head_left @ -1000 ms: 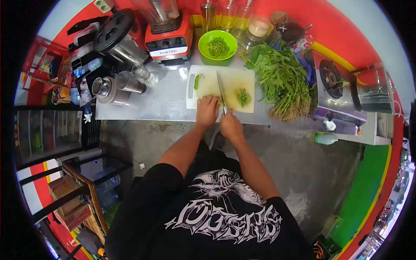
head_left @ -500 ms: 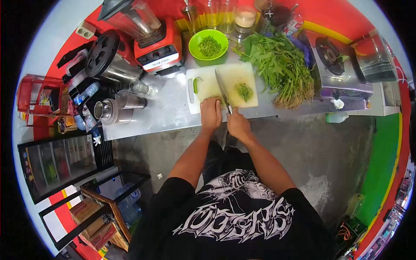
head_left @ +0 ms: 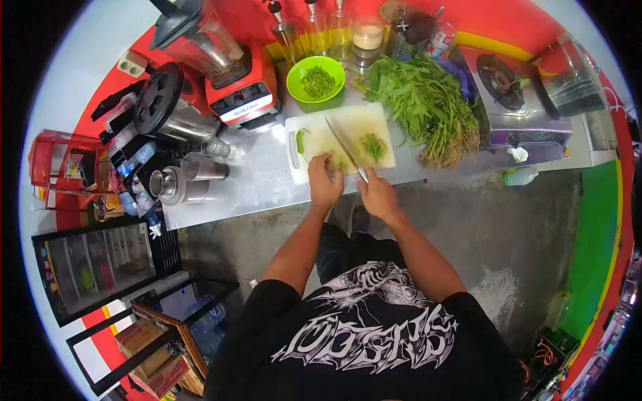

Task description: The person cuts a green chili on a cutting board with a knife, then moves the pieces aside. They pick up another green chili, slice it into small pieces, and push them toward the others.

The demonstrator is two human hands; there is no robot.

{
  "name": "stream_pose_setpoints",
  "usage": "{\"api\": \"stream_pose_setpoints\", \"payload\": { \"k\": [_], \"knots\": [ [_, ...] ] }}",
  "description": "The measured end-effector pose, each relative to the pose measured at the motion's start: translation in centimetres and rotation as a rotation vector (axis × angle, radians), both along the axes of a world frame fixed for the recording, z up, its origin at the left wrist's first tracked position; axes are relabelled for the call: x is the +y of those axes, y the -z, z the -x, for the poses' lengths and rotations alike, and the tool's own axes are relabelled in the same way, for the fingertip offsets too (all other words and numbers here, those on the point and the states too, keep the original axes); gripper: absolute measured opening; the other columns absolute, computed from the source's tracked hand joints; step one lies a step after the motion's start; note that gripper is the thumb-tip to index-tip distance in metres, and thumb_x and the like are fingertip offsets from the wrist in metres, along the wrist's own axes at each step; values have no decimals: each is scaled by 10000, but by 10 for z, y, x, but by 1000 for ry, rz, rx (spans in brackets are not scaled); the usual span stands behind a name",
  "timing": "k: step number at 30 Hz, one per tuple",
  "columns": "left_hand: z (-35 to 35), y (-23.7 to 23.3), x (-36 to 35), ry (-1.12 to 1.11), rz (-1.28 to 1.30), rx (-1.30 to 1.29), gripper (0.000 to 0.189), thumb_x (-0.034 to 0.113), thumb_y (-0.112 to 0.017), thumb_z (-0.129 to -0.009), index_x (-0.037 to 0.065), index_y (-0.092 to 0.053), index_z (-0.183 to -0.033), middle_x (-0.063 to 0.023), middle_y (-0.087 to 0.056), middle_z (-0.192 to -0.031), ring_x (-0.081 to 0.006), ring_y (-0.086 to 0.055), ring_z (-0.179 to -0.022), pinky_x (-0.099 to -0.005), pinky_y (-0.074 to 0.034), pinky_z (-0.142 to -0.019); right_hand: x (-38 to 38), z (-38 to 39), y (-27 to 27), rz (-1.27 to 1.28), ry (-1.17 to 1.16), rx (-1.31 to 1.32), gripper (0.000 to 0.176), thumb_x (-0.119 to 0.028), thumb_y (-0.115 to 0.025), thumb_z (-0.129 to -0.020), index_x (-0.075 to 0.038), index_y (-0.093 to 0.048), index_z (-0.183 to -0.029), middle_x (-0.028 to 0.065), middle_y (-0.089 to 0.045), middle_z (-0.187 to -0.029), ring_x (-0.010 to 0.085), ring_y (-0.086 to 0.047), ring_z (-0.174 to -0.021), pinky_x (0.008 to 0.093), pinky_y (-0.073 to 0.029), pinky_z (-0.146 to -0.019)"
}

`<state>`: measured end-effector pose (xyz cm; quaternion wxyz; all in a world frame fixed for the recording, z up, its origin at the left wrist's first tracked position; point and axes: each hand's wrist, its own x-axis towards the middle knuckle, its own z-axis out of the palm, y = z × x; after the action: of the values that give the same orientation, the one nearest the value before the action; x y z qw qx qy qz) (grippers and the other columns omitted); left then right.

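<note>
My right hand [head_left: 379, 196] is closed round the handle of a kitchen knife [head_left: 343, 143], its blade slanting up and left over the white cutting board [head_left: 326, 121]. At the board's near edge, my left hand [head_left: 326, 184] has its fingers curled down; whatever they hold is too small to make out. A few cut green bits [head_left: 342, 163] lie between that hand and the blade. One whole green chili [head_left: 299, 142] rests on the left of the board. To the right of the knife sits a pile of chopped green chili [head_left: 374, 148].
Behind the board stands a lime-green bowl [head_left: 294, 83] of chopped greens. A bunch of leafy greens [head_left: 421, 100] lies to the right, beside a gas stove [head_left: 518, 110]. On the left are a red blender [head_left: 244, 100], a clear cup [head_left: 204, 168] and a steel-topped jar [head_left: 172, 185].
The left hand's fingers have loosened and drawn slightly back from the blade, uncovering cut bits. The right hand and knife handle have shifted a little right and down. The view has tilted slightly.
</note>
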<state>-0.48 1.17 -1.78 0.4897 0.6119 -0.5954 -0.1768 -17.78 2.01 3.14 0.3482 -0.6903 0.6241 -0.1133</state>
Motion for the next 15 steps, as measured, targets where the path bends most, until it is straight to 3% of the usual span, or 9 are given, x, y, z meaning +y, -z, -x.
{"api": "stream_pose_setpoints", "payload": {
  "k": [2, 8, 15],
  "knots": [
    [2, -6, -1, -15, 70, -195, 227, 40, -649, -865, -20, -599, -1078, -182, -595, -1002, -369, -576, -924, -443, -470, -853, 3, -4, -7, 9, 14, 24, 374, -360, -506, -1024, -41, -532, -1219, 285, -692, -870, 501, -665, -834, 601, -508, -761],
    [0, 7, -2, -12, 12, -162, 122, 47, -693, -851, 13, -666, -965, -149, -624, -945, -366, -585, -927, -445, -463, -825, -1, 8, 6, 5, -16, 11, 361, -355, -515, -1019, -49, -560, -1204, 283, -695, -876, 500, -667, -838, 599, -508, -764],
    [6, 4, -3, 8, 27, -255, 98, 83, -687, -866, 58, -672, -959, -104, -614, -914, -330, -573, -894, -438, -433, -796, 8, -2, -5, 59, -47, 39, 355, -331, -509, -1020, -32, -532, -1211, 289, -692, -828, 499, -671, -789, 593, -520, -754]
  ]
}}
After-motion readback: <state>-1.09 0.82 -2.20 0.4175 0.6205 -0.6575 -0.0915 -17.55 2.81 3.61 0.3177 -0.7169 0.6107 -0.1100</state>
